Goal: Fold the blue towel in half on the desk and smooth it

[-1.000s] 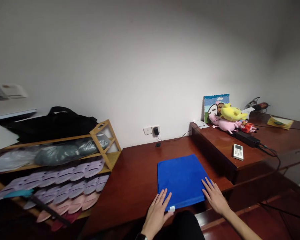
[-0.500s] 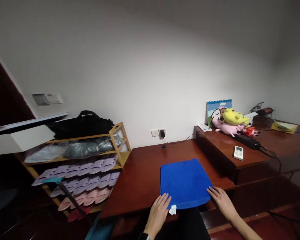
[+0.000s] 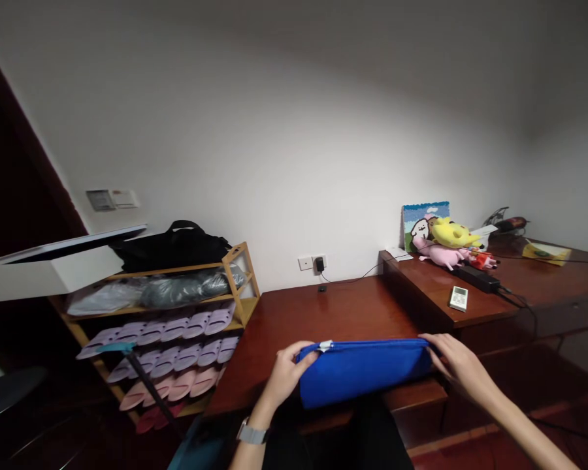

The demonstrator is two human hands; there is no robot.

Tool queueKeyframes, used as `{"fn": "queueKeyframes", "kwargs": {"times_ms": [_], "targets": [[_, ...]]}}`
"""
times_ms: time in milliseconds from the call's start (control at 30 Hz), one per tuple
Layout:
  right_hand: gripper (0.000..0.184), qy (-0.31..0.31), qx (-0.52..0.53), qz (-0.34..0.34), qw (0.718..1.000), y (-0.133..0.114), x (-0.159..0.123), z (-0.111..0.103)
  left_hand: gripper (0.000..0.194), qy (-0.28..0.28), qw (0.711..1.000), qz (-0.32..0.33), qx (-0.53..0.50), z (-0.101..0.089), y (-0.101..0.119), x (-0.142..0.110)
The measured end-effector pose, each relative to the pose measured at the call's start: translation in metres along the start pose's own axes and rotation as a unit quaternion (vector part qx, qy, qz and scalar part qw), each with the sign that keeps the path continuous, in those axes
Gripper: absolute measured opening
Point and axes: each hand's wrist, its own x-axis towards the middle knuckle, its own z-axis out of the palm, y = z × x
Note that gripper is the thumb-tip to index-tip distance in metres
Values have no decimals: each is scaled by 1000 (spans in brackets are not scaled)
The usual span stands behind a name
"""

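A folded blue cloth [image 3: 365, 369] with a small white label [image 3: 325, 345] is raised over the near edge of the brown wooden table [image 3: 318, 313]. Its top edge runs level between my two hands, and the rest hangs below. My left hand [image 3: 289, 372] pinches the left top corner beside the label, thumb on the near side. At the right top corner, my right hand [image 3: 448, 359] grips the cloth with fingers curled over it. The far side of the cloth is hidden.
On the higher desk at right are plush toys [image 3: 445, 245], a remote control [image 3: 458, 298] and a black power adapter [image 3: 477, 279]. A charger [image 3: 319, 264] sits in the wall socket. A wooden shoe rack [image 3: 245, 307] with several slippers [image 3: 189, 358] stands left.
The cloth lay flat with my hands resting on its near corners. Now both hands have gripped and lifted that edge, and the label has come up to the top.
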Motion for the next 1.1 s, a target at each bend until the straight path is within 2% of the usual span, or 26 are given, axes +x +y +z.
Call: {"fn": "queueKeyframes", "kwargs": {"times_ms": [100,200,300,433,533,667,767,833,900,967,1033,1100], "targets": [[37,-31,50,20,998,-12,8,-36,35,-3,999,-5,-47,-9,23,4],[38,-96,99,49,989,-15,7,-56,35,-29,997,-17,-64,-13,33,-1],[40,-155,126,69,978,-15,-1,-62,35,-61,996,-29,-57,-15,32,-11],[39,-187,129,68,972,-10,-3,-56,38,-96,994,-34,-40,-18,23,-12],[40,-175,100,49,978,3,25,-44,36,-100,995,-10,-3,-22,19,18],[41,-108,60,4,992,28,111,-24,32,-71,993,34,90,-33,23,103],[37,-38,33,-2,999,39,181,-13,27,-13,984,58,168,-45,30,164],[36,12,27,2,1000,40,210,-7,25,35,978,67,194,-52,31,186],[37,46,48,-4,998,42,217,3,25,69,968,90,225,-55,23,187],[37,53,86,-13,995,46,201,23,25,78,954,124,262,-52,2,171],[37,39,122,-9,992,53,165,57,27,63,945,143,286,-38,-31,140],[36,13,143,14,990,60,115,101,27,43,947,132,291,-15,-72,100]]}}
